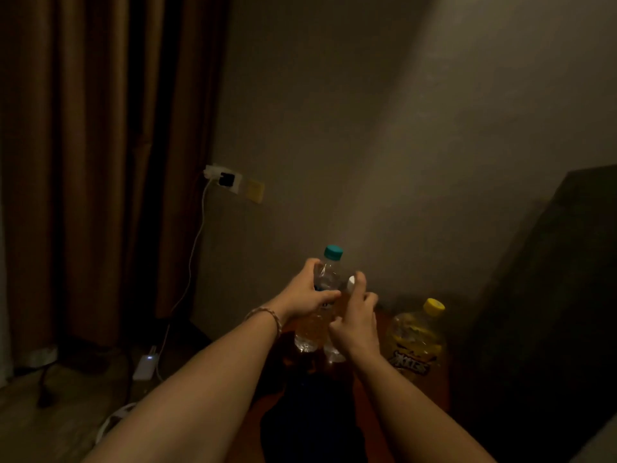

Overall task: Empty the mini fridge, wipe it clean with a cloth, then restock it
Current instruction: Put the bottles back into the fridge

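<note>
Two hands: both of mine are raised together in front of me, each wrapped round a bottle, nearly touching each other.
Left hand: my fingers and thumb curl round the upper body of the teal-capped bottle, holding it upright, cap toward the wall.
Right hand: it grips the white-capped bottle just beside the first; my fingers cover most of it, so only the cap and a bit of clear base below my palm show.
Bottles: the two I hold sit side by side, touching or very close; the light is too dim to say which.
Bracelet: a thin band sits on my left wrist.
Yellow-capped bottle: a large bottle of yellow drink stands upright to the right of my hands, on a reddish-brown surface, apart from both hands.
Dark box: a tall dark bulk fills the right side, just beyond the big bottle; it may be the mini fridge, but I cannot tell in this gloom.
Wall socket: a plug sits in it on the wall to the left, with a white cable hanging down toward a small white device on the floor.
Curtain: brown folds hang at far left.
</note>
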